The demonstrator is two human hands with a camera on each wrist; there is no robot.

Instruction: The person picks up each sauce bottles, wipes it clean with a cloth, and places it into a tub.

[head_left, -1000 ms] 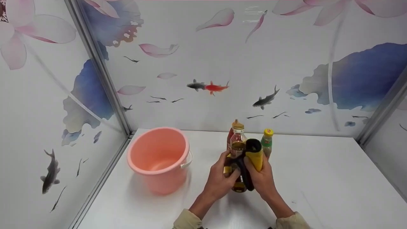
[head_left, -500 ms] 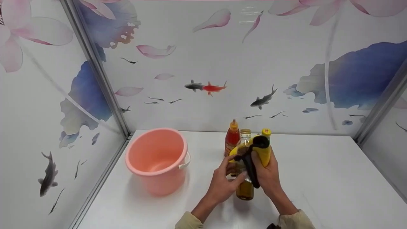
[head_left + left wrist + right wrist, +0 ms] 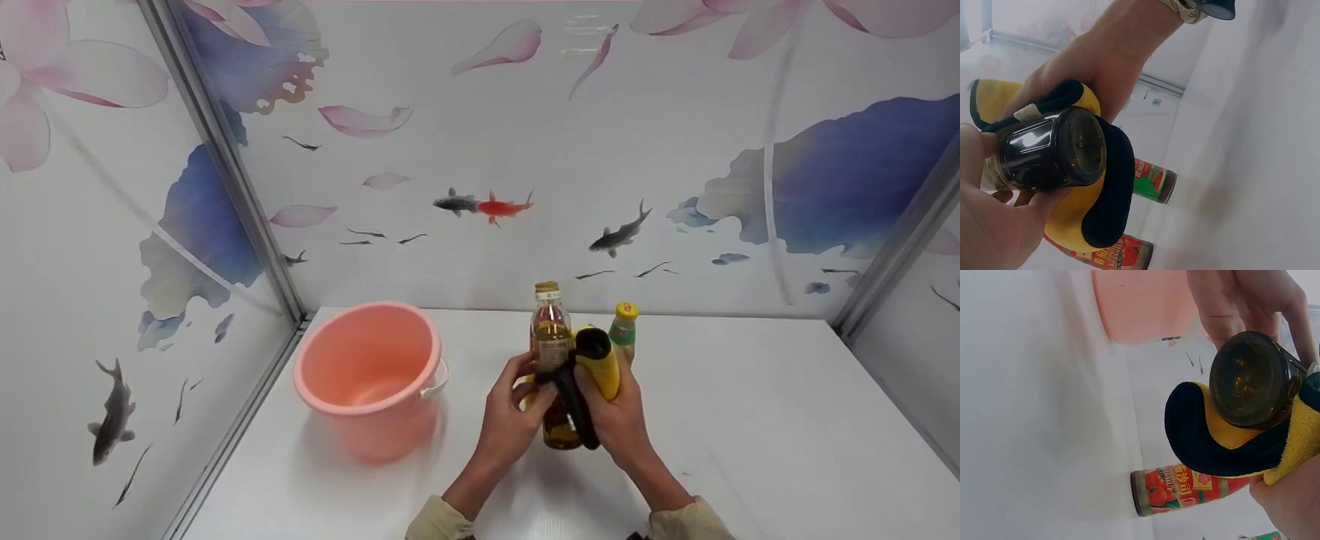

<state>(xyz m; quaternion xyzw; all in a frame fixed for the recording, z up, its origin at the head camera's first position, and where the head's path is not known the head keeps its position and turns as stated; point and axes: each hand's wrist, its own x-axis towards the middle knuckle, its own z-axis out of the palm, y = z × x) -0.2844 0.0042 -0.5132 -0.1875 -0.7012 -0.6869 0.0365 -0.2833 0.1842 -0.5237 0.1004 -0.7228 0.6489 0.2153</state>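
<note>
Left hand [image 3: 504,420] held a glass bottle [image 3: 553,352] of dark amber liquid between thumb and fingers. Right hand [image 3: 619,424] gripped a yellow cloth [image 3: 606,379] with black edging, which lay against the bottle's side and was partly folded about it. The bottle was in front of the person, cap uppermost; its base showed in both wrist views, raised clear of the white table [image 3: 750,427]. Behind it stood a ketchup bottle [image 3: 1182,489], mostly hidden in the head view. A smaller bottle with a yellow cap [image 3: 624,330] and green label stood near it, behind the right hand. To the left, well apart from both hands, a pink bucket [image 3: 384,436] with a white handle stood upright. Surrounding panels [image 3: 390,274] bore printed fish, petals and blue leaves.
</note>
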